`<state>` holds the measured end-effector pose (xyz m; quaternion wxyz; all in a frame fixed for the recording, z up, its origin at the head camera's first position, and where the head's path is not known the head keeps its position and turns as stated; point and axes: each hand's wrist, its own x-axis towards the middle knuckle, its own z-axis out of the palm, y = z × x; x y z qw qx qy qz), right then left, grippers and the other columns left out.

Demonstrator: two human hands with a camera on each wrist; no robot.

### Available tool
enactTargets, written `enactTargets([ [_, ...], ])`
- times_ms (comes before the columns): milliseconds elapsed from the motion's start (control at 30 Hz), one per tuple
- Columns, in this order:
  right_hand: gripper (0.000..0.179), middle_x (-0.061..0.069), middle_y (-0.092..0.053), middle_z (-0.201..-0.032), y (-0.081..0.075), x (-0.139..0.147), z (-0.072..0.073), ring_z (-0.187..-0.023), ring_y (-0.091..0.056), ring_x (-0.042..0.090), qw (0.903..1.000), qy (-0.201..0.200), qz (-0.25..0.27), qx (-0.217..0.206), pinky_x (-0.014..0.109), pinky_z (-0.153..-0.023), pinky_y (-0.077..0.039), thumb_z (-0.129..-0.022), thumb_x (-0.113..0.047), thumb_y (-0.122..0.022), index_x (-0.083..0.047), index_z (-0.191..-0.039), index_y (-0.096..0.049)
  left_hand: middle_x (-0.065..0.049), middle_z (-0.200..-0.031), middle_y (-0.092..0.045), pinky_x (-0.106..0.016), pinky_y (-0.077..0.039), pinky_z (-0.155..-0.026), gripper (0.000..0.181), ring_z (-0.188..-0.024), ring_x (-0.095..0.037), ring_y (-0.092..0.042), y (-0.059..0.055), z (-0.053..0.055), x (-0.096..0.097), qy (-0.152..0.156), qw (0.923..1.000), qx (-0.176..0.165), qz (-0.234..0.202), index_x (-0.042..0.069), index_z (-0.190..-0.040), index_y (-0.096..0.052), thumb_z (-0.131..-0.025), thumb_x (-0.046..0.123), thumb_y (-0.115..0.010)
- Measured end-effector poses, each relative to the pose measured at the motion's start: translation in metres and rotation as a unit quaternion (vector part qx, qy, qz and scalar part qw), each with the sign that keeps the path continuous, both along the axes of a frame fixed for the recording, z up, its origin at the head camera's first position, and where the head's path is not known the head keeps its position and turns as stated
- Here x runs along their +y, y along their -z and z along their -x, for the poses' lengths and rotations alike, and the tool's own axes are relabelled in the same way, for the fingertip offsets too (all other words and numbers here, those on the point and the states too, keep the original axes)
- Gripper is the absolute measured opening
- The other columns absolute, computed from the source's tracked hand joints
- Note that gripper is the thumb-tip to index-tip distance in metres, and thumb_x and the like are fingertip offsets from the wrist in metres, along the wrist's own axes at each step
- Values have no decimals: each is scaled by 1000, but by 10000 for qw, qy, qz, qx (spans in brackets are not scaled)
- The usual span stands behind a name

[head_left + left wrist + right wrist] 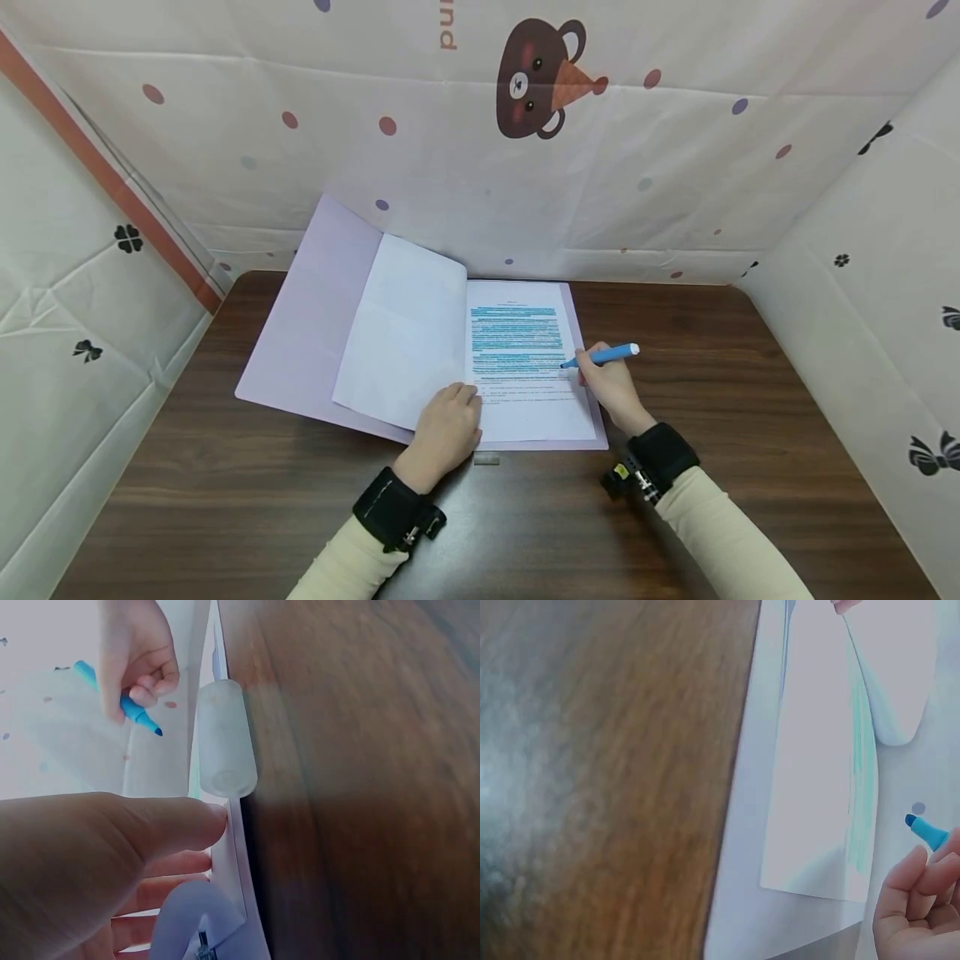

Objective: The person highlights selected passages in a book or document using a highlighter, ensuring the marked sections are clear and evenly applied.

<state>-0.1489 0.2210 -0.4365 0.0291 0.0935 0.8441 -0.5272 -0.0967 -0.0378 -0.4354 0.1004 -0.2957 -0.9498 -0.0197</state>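
In the head view a lilac folder lies spread on the table, with a turned-over white sheet on its left half. The printed page on the right has most of its text lines marked in blue. My right hand pinches a blue highlighter, its dark tip at the right end of the lower marked lines; whether it touches the paper I cannot tell. My left hand rests on the papers' lower edge near the fold, its thumb stretched out in the left wrist view.
A pale, frosted cylinder lies by the folder's lower edge in the left wrist view. Brown wooden table surrounds the folder. Patterned white sheeting rises behind and at both sides.
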Motion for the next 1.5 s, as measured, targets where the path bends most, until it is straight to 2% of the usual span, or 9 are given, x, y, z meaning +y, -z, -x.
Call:
enactTargets([
  [267, 31, 6, -52, -65, -8, 3, -7, -65, -48, 21, 9999, 82, -36, 91, 24, -52, -35, -94, -32, -49, -4, -83, -45, -10, -116, -61, -35, -43, -97, 40, -110, -24, -54, -2, -1, 17, 230, 9995, -154, 147, 3, -107, -66, -79, 31, -70],
  [500, 33, 19, -54, -73, -8, 9, -11, -67, -50, 25, 9997, 117, -1, 231, 25, -60, -42, -95, -34, -49, -2, -85, -44, -8, -120, -59, -34, -44, -95, 42, -111, -23, -54, -4, -4, 40, 483, 9985, -200, 129, 7, -110, -65, -78, 34, -69],
  [700, 36, 21, -55, -75, -5, 14, -16, -71, -50, 31, 9996, 117, 77, 228, 27, -62, -42, -94, -36, -48, -3, -84, -45, -6, -124, -57, -33, -42, -98, 45, -115, -22, -52, -7, -5, 59, 569, 9976, -368, 109, 10, -118, -61, -80, 35, -68],
  [900, 35, 26, -56, -80, -6, 19, -20, -73, -54, 31, 9990, 304, 152, 289, 35, -70, -50, -94, -37, -48, -4, -85, -46, -7, -124, -57, -33, -43, -97, 47, -114, -21, -53, -7, -2, 77, 668, 9974, -278, 19, 12, -120, -59, -80, 34, -69],
  [1000, 34, 20, -57, -75, -8, 22, -22, -72, -55, 28, 9985, 386, 223, 327, 36, -71, -50, -94, -37, -48, -3, -86, -46, -6, -123, -57, -32, -44, -95, 46, -112, -20, -54, -5, -1, 84, 715, 9972, -227, 31, 12, -119, -60, -79, 33, -69],
  [1200, 34, -1, -54, -65, -9, 28, -27, -65, -54, 13, 9978, 457, 298, 378, 33, -70, -49, -94, -36, -48, -3, -87, -46, -4, -120, -58, -29, -46, -92, 46, -109, -18, -53, -4, 1, 95, 774, 9964, -268, 230, 12, -117, -61, -78, 35, -71],
  [1367, 32, -4, -54, -63, -8, 31, -29, -64, -52, 11, 9974, 520, 337, 369, 31, -69, -48, -95, -34, -48, -4, -86, -45, -3, -119, -58, -29, -46, -91, 48, -109, -18, -54, -3, 2, 98, 735, 9953, -492, 382, 13, -115, -62, -76, 38, -73],
  [1500, 32, -5, -54, -62, -7, 32, -30, -63, -53, 10, 9975, 566, 256, 340, 29, -68, -48, -94, -35, -48, -4, -85, -46, -1, -108, -61, -26, -49, -82, 41, -99, -15, -57, -4, 2, 98, 644, 9948, -623, 477, 14, -107, -65, -76, 40, -72],
])
